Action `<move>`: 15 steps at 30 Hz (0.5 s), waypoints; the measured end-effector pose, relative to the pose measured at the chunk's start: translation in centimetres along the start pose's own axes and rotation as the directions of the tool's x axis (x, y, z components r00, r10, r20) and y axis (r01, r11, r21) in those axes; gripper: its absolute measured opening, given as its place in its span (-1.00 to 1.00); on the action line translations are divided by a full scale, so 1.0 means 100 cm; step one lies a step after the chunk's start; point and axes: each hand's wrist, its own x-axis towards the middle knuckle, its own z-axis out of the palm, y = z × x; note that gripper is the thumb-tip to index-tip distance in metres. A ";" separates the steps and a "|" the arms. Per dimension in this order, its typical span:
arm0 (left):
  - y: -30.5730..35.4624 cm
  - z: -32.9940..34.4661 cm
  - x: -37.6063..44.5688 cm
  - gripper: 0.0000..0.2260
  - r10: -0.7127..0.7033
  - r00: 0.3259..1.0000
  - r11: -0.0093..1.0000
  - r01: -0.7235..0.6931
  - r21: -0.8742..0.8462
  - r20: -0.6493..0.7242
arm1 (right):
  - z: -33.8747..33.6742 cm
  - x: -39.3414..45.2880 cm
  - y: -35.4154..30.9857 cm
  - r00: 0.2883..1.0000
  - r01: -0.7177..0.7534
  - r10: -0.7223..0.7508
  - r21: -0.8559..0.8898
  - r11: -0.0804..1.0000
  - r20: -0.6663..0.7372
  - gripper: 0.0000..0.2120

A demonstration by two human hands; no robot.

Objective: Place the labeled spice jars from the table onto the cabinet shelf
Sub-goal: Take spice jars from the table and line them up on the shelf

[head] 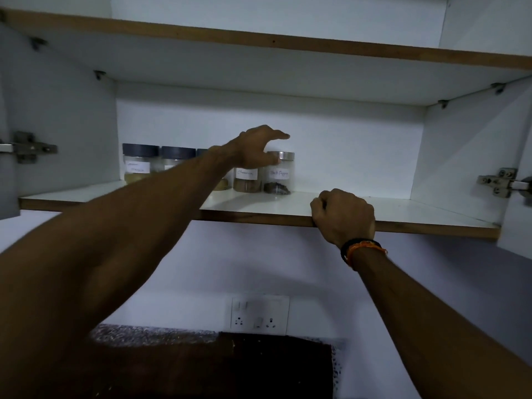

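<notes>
Head view: five jars stand in a row at the back of the shelf (pixel 403 210); the rightmost, the pepper jar (pixel 278 173), has a steel lid and a handwritten label; the cinnamon jar (pixel 246 180) touches its left side. The left hand (pixel 257 148) hangs spread just over these two, fingers straight, thumb tip at the pepper jar's lid, gripping nothing. The right hand (pixel 344 216) (orange band at the wrist) curls over the shelf's front edge, well right of the jars.

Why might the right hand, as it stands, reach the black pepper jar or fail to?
Probably yes: the right hand grips the shelf edge, and only bare shelf lies between it and the black pepper jar.
</notes>
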 end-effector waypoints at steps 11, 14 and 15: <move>0.067 0.017 -0.127 -0.57 0.033 0.982 0.983 -0.066 -0.172 -0.187 | -0.025 -0.058 -0.006 0.986 0.167 -0.166 0.034 0.985 -0.025 -0.61; 0.083 0.050 -0.174 -0.65 0.073 0.963 0.987 -0.107 -0.123 -0.258 | -0.030 -0.088 -0.009 0.984 0.166 -0.171 0.084 0.983 0.053 -0.39; 0.086 0.062 -0.187 -0.67 0.078 0.960 0.990 -0.107 -0.095 -0.271 | -0.032 -0.095 -0.010 0.985 0.156 -0.162 0.097 0.983 0.055 -0.35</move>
